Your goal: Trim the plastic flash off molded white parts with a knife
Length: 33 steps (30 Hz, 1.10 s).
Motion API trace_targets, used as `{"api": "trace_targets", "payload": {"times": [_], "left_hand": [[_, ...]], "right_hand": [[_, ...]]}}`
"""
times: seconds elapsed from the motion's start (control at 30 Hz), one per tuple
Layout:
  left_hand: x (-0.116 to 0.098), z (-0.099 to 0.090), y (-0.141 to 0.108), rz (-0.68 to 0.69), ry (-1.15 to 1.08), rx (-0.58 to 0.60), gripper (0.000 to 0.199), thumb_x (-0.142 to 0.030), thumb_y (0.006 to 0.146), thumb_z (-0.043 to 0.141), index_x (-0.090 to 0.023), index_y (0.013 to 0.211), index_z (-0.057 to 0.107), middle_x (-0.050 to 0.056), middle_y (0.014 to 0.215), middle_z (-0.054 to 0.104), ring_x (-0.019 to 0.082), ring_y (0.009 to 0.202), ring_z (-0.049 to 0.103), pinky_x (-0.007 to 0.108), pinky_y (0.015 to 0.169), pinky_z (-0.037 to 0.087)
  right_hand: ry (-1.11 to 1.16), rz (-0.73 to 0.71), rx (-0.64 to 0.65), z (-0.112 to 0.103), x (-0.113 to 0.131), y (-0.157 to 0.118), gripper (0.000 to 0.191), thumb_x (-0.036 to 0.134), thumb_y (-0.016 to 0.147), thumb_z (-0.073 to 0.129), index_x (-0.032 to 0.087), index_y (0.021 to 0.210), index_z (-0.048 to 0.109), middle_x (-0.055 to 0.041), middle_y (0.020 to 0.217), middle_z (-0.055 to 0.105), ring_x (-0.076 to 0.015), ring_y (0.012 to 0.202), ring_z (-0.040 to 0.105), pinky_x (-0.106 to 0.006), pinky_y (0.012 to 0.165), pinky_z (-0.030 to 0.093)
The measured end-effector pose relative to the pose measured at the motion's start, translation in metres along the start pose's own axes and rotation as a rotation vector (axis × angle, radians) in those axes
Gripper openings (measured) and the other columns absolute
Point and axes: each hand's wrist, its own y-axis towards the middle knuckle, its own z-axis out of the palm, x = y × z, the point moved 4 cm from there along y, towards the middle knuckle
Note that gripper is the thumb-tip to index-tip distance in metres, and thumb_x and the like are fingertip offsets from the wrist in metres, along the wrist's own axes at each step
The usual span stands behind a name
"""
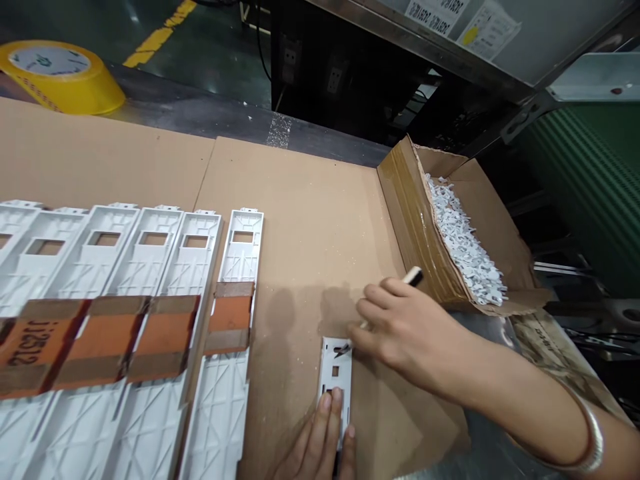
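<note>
While the right hand (405,327) closes its fingers firmly round the handle of a craft knife (413,275), the knife's tip sits at the upper end of a white plastic panel (335,373), which lies on a cardboard sheet (310,200). The left hand (320,440) rests on that panel with fingers spread and extended, pressing it down rather than gripping it.

State of the batch: about six matching panels (240,247) lie side by side to the left, and five orange-brown bands (230,313) are visible across them (the leftmost band is cut off by the frame edge, and one carries dark handwriting). No band shows on the panel under the hands, though much of it is covered or out of view. A cardboard carton (415,220) to the right holds a heap of small white plastic pieces (465,247). A yellow tape roll (60,77) lies beyond the sheet.
</note>
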Motion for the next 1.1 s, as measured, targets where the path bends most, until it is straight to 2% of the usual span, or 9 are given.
{"api": "trace_targets", "payload": {"times": [0.1, 0.2, 0.33, 0.53, 0.63, 0.77, 0.83, 0.93, 1.1], "left_hand": [[-0.001, 0.002, -0.002, -0.001, 0.01, -0.056, 0.021, -0.011, 0.087, 0.041, -0.016, 0.096, 0.06, 0.015, 0.099, 0.07, 0.022, 0.095, 0.066, 0.037, 0.106, 0.03], [-0.002, 0.004, -0.003, -0.025, 0.01, -0.087, 0.021, -0.012, 0.087, 0.04, -0.016, 0.094, 0.06, 0.015, 0.098, 0.07, 0.022, 0.095, 0.066, 0.036, 0.102, 0.033], [-0.003, 0.004, -0.001, -0.026, 0.021, -0.088, 0.022, -0.011, 0.087, 0.04, -0.017, 0.091, 0.061, 0.013, 0.094, 0.071, 0.021, 0.092, 0.067, 0.035, 0.099, 0.035], [-0.001, -0.001, 0.0, -0.056, -0.012, -0.036, 0.028, -0.011, 0.086, 0.037, -0.017, 0.09, 0.065, 0.011, 0.09, 0.072, 0.02, 0.086, 0.069, 0.035, 0.105, 0.03], [-0.001, -0.003, 0.001, -0.05, -0.046, 0.024, 0.025, -0.011, 0.085, 0.041, -0.016, 0.091, 0.065, 0.011, 0.093, 0.072, 0.019, 0.089, 0.068, 0.035, 0.109, 0.024], [0.001, -0.004, 0.004, -0.059, -0.039, 0.016, 0.026, -0.01, 0.084, 0.04, -0.014, 0.09, 0.065, 0.013, 0.098, 0.07, 0.02, 0.093, 0.067, 0.035, 0.11, 0.024], [0.001, -0.004, 0.005, -0.029, -0.018, -0.018, 0.027, -0.01, 0.084, 0.039, -0.014, 0.09, 0.065, 0.013, 0.096, 0.071, 0.021, 0.091, 0.067, 0.036, 0.109, 0.025], [0.001, -0.002, 0.004, 0.026, -0.016, -0.05, 0.027, -0.01, 0.084, 0.039, -0.013, 0.089, 0.065, 0.015, 0.094, 0.071, 0.023, 0.089, 0.068, 0.039, 0.109, 0.025], [0.0, 0.003, -0.002, 0.042, -0.03, -0.036, 0.024, -0.013, 0.082, 0.042, -0.012, 0.094, 0.063, 0.019, 0.098, 0.069, 0.027, 0.095, 0.066, 0.041, 0.108, 0.027]], "right_hand": [[0.068, 0.272, -0.082, 0.011, -0.004, -0.032, 0.017, 0.029, 0.092, 0.051, 0.021, 0.085, 0.064, -0.0036, 0.071, 0.055, -0.0198, 0.07, 0.045, -0.032, 0.062, 0.028], [0.308, 0.48, -0.111, 0.031, 0.013, -0.058, 0.025, 0.033, 0.097, 0.04, 0.021, 0.105, 0.061, -0.0046, 0.08, 0.058, -0.0197, 0.074, 0.049, -0.031, 0.064, 0.036], [0.609, 0.541, -0.136, 0.062, 0.055, -0.071, 0.036, 0.033, 0.096, 0.042, 0.021, 0.131, 0.044, -0.0074, 0.098, 0.059, -0.0204, 0.09, 0.054, -0.031, 0.074, 0.045], [0.577, 0.576, -0.206, 0.092, 0.09, -0.063, 0.048, 0.017, 0.094, 0.035, 0.022, 0.142, 0.032, -0.0057, 0.08, 0.058, -0.0213, 0.073, 0.056, -0.034, 0.062, 0.047], [0.556, 0.563, -0.243, 0.092, 0.093, -0.06, 0.047, 0.014, 0.093, 0.034, 0.021, 0.139, 0.037, -0.0065, 0.079, 0.059, -0.0214, 0.071, 0.057, -0.033, 0.06, 0.047], [0.618, 0.545, -0.335, 0.081, 0.092, -0.061, 0.029, 0.021, 0.094, 0.041, 0.02, 0.12, 0.053, -0.0046, 0.077, 0.061, -0.0192, 0.069, 0.056, -0.031, 0.061, 0.045], [0.65, 0.596, -0.382, 0.075, 0.089, -0.064, 0.025, 0.03, 0.096, 0.042, 0.018, 0.115, 0.053, -0.0051, 0.08, 0.062, -0.0185, 0.071, 0.056, -0.029, 0.063, 0.045], [0.606, 0.72, -0.41, 0.072, 0.085, -0.07, 0.034, 0.04, 0.098, 0.034, 0.015, 0.114, 0.05, -0.0078, 0.09, 0.063, -0.0185, 0.079, 0.057, -0.028, 0.068, 0.044], [0.351, 0.857, -0.329, 0.08, 0.088, -0.078, 0.025, 0.032, 0.098, 0.038, 0.022, 0.086, 0.057, -0.0014, 0.073, 0.059, -0.017, 0.067, 0.054, -0.027, 0.062, 0.035]]}}
